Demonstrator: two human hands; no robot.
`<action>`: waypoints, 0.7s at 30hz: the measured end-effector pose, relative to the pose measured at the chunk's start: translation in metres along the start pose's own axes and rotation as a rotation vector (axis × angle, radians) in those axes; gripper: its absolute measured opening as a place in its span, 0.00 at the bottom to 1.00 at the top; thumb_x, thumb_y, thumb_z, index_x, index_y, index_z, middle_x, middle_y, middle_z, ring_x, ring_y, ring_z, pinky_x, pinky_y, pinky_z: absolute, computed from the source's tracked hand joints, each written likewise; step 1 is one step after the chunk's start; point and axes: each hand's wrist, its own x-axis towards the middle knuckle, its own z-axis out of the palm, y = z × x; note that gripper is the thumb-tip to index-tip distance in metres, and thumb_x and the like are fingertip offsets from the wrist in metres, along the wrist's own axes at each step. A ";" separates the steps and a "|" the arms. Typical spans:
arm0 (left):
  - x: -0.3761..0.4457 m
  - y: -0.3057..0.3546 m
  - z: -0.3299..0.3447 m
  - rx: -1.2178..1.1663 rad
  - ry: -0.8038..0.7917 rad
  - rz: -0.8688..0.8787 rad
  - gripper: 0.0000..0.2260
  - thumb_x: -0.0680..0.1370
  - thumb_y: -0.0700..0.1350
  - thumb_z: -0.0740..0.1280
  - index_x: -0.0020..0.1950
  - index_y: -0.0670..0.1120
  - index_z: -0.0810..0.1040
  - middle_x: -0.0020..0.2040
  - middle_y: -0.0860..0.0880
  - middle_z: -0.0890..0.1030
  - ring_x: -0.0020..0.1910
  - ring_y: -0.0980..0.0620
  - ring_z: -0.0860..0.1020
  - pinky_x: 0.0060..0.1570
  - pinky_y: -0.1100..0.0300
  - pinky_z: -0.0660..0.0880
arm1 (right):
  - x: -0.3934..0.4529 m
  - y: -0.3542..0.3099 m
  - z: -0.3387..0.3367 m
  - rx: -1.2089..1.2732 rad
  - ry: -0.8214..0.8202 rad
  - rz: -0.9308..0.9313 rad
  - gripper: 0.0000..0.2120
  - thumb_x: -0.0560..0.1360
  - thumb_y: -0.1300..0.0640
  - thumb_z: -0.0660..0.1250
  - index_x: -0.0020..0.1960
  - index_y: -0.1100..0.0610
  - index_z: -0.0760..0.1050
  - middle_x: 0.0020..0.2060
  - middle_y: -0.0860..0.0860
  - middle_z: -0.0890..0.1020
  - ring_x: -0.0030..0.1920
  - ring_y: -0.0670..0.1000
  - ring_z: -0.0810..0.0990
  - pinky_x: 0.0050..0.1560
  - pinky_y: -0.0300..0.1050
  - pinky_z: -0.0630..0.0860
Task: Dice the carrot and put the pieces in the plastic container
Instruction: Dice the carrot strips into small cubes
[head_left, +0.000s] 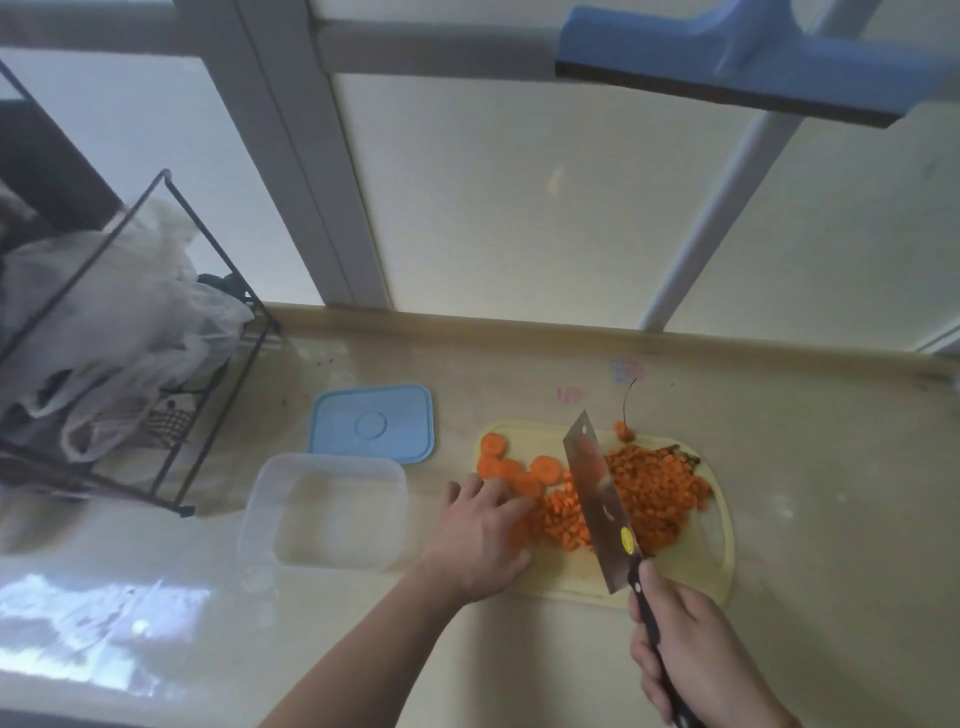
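- I have one view only, head-worn, looking forward and steeply down onto the tabletop (779, 467).
- It sits close over the cutting board (582, 582) (wide-angle, edges bowed), window frame (311, 182) beyond.

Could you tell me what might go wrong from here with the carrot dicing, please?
The left hand lies flat on carrot beside the cleaver blade; its fingers could get nicked. The diced carrot heaps near the cutting board edge, so pieces may spill onto the counter. The container is empty.
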 end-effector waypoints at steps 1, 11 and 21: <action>0.002 -0.003 0.000 0.008 0.018 0.016 0.21 0.67 0.60 0.63 0.58 0.57 0.81 0.46 0.52 0.75 0.44 0.45 0.75 0.44 0.49 0.74 | -0.002 0.000 0.001 -0.003 0.009 -0.001 0.22 0.82 0.44 0.52 0.40 0.61 0.67 0.23 0.57 0.69 0.19 0.53 0.68 0.23 0.37 0.60; 0.021 -0.009 -0.010 0.141 -0.229 -0.048 0.31 0.74 0.62 0.59 0.78 0.60 0.63 0.65 0.50 0.73 0.62 0.43 0.70 0.63 0.47 0.62 | -0.011 0.003 -0.001 0.013 0.060 -0.001 0.22 0.81 0.43 0.53 0.39 0.61 0.67 0.22 0.56 0.69 0.18 0.52 0.67 0.23 0.38 0.58; 0.015 -0.021 -0.004 0.099 -0.168 -0.038 0.28 0.70 0.64 0.53 0.66 0.58 0.74 0.54 0.53 0.76 0.53 0.44 0.73 0.56 0.47 0.66 | -0.009 0.004 -0.003 0.006 0.038 -0.018 0.23 0.82 0.44 0.53 0.40 0.61 0.68 0.22 0.56 0.69 0.19 0.52 0.67 0.22 0.38 0.59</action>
